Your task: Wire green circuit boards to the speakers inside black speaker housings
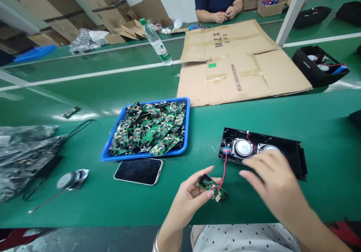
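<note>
My left hand (189, 196) is closed on a small green circuit board (208, 183), its edge pinched between thumb and fingers. A red wire (225, 167) runs from this board up to a blue-wrapped part at the left end of a black speaker housing (290, 158). Two round speakers sit in the housing, the left speaker (243, 148) in full sight and the right speaker (269, 148) partly covered by my right hand (272, 182). That hand hovers over the housing's near edge, slightly blurred, thumb and fingers apart, with nothing visible in it.
Left of my hands, a blue tray (188, 132) is heaped with circuit boards, and a phone (138, 171) lies before it. A loose speaker (72, 179) rests farther left beside plastic bags (25, 162). Flattened cardboard (225, 64), a water bottle (158, 43) and a seated person (218, 0) are beyond.
</note>
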Action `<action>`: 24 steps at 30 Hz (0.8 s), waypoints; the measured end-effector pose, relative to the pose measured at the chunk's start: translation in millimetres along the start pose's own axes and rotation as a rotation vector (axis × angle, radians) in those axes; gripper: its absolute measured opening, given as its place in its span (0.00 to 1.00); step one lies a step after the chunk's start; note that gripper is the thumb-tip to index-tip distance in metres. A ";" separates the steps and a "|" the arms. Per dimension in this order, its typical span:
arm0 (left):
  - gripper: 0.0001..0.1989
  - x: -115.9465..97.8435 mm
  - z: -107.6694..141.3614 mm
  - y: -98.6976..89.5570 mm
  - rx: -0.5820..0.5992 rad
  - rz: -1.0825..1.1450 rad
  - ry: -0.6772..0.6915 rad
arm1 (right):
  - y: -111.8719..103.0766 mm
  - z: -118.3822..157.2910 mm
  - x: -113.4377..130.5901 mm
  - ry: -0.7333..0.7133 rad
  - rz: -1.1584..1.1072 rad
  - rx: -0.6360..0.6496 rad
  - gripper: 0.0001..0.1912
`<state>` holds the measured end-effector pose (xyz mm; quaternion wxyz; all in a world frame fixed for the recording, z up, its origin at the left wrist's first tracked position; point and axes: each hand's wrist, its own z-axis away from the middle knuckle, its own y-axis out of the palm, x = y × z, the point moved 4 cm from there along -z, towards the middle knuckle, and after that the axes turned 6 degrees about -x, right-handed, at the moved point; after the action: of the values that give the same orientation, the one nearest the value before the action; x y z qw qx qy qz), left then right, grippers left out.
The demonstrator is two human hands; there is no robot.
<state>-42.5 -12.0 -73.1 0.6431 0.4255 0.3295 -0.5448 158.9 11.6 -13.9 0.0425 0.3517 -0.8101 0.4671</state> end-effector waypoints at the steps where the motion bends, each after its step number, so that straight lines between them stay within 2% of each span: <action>1: 0.20 -0.9 0.0 4.3 0.038 -0.021 0.012 | -11.3 5.8 -15.3 0.039 0.085 0.011 0.13; 4: 0.13 -7.9 -3.6 15.9 0.141 -0.106 0.116 | -32.4 25.5 -51.2 0.107 0.212 0.129 0.21; 6: 0.12 -14.1 -8.3 24.8 0.168 -0.145 0.180 | -34.9 34.8 -60.3 0.104 0.132 0.224 0.21; 8: 0.11 -19.5 -13.7 35.4 0.144 -0.157 0.203 | -33.0 36.2 -60.8 0.106 0.006 0.244 0.18; 10: 0.10 -23.6 -18.8 47.1 0.091 -0.182 0.217 | -30.5 29.4 -60.0 0.146 -0.062 0.167 0.13; 14: 0.12 -31.2 -26.2 66.3 -0.049 -0.308 0.316 | -23.5 7.1 -58.9 0.165 -0.017 -0.019 0.08; 17: 0.12 -37.3 -29.3 76.1 -0.091 -0.380 0.392 | -14.9 -3.4 -59.5 0.222 -0.107 -0.105 0.06; 21: 0.12 -45.1 -31.8 82.9 -0.122 -0.422 0.445 | -0.9 -1.9 -61.4 0.365 -0.176 -0.180 0.03; 24: 0.12 -48.8 -34.2 85.3 -0.157 -0.440 0.466 | 7.5 2.0 -57.8 0.279 -0.107 -0.169 0.05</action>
<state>33.3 43.2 -28.1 0.4481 0.4065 0.5927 -0.5317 198.1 43.0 -43.5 0.2087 0.3211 -0.8129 0.4388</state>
